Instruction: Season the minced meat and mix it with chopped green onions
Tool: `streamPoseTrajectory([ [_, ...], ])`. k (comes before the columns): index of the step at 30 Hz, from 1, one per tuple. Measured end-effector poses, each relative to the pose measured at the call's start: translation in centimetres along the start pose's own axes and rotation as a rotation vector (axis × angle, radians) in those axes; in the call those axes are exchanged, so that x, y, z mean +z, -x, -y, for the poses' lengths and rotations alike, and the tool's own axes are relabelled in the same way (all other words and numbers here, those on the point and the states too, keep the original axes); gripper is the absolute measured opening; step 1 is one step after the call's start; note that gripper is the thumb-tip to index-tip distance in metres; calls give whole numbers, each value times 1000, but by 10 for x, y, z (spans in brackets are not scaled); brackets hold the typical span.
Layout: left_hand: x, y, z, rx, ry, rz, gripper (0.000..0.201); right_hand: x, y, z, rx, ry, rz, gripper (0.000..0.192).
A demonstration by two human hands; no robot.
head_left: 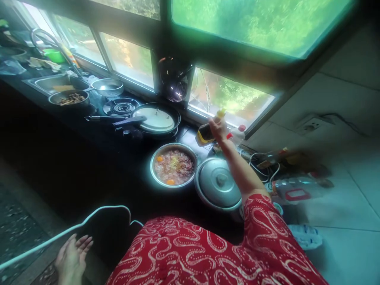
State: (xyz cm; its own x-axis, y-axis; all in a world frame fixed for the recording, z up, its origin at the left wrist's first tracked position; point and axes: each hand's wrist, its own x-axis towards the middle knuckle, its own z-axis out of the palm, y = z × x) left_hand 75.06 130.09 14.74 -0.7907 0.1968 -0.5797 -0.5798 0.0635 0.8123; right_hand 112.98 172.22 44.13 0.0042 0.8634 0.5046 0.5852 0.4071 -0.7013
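Nearest you, your left hand (73, 253) hangs with its grip spread, holding nothing. Farther off, your right hand (218, 128) has its grip wrapped round a dark bottle (205, 133), tilted toward the bowl (173, 166) on the surface (118, 158).

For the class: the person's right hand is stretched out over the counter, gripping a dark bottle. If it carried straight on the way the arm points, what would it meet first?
Most likely the window behind the counter: the right hand with the dark bottle points up and away toward it. Depth is unclear.
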Motion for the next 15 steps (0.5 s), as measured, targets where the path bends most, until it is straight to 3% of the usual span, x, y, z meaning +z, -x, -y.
streamPoseTrajectory([
  [3,14,-16,-3,3,-11,66,19,-11,-2,40,-82,-97,-60,46],
  [5,23,-28,-7,12,-15,103,19,-11,12,58,-52,-133,82,42],
  [8,37,-46,-17,24,-27,141,21,-2,55,69,124,-73,373,34],
  [12,56,-69,-39,27,-80,192,20,22,124,62,367,119,746,30],
  [15,74,-84,-53,30,-124,248,20,39,161,52,384,269,854,31],
])
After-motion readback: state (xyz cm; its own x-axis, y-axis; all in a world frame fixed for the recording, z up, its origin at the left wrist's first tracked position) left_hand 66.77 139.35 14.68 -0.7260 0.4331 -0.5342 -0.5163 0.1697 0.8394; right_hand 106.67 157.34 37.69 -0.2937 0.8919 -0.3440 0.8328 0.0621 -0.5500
